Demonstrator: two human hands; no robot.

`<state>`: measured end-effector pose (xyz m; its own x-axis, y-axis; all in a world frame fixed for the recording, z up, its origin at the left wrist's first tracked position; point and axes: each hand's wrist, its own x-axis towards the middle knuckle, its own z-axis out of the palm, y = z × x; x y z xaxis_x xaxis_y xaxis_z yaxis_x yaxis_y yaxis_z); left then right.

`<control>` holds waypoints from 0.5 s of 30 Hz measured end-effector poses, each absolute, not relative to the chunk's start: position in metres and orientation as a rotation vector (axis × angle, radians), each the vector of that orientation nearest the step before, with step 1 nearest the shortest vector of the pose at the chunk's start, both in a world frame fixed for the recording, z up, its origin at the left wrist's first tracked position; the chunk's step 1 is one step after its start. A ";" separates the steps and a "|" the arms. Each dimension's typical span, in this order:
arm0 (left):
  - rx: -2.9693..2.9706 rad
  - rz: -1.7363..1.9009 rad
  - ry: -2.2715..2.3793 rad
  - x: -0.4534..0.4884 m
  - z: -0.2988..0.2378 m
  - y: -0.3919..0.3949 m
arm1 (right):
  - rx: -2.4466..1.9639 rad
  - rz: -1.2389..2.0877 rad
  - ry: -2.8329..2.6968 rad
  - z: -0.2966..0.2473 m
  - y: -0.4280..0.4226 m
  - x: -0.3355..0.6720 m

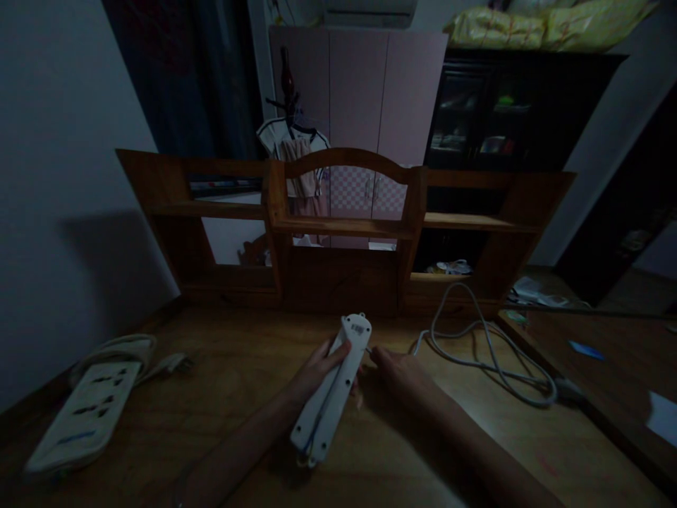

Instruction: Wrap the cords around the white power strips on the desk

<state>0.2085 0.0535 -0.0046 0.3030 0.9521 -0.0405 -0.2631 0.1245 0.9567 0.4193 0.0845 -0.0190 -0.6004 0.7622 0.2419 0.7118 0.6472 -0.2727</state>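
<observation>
A long white power strip (pixel 333 395) is tilted over the desk with its underside up, showing screw holes, a barcode label and a dark line with thin coloured wires near the lower end. My left hand (pixel 320 367) grips it by its upper half, thumb across the underside. Close by its right edge, my right hand (pixel 391 363) is closed in a pinch. A thin piece shows between those fingers and the strip. The grey cable (pixel 486 339) runs up to the back of this hand and lies in loops to the right; the hand hides the stretch between.
Another power strip (pixel 89 409), with its cord coiled, lies on the left of the wooden desk (pixel 227 395). A wooden shelf unit (pixel 343 226) stands along the back edge. On the right, a darker surface (pixel 597 374) holds a small blue item (pixel 585 350) and white paper (pixel 663 418).
</observation>
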 end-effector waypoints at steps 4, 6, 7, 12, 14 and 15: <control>1.117 1.156 1.101 0.189 -0.007 0.071 | -1.161 0.009 -2.518 -0.019 0.085 0.421; 1.197 1.199 1.193 0.181 -0.003 0.076 | -1.115 -0.063 -2.501 -0.021 0.087 0.422; 1.265 1.224 1.228 0.178 0.000 0.076 | -1.088 -0.087 -2.489 -0.023 0.087 0.422; 1.694 1.323 1.572 0.168 0.011 0.073 | -0.949 -0.143 -2.447 -0.025 0.086 0.421; 1.824 1.242 1.783 0.164 0.010 0.074 | -0.915 -0.173 -2.430 -0.025 0.086 0.420; 1.897 1.195 1.884 0.162 0.008 0.074 | -0.900 -0.195 -2.423 -0.024 0.085 0.420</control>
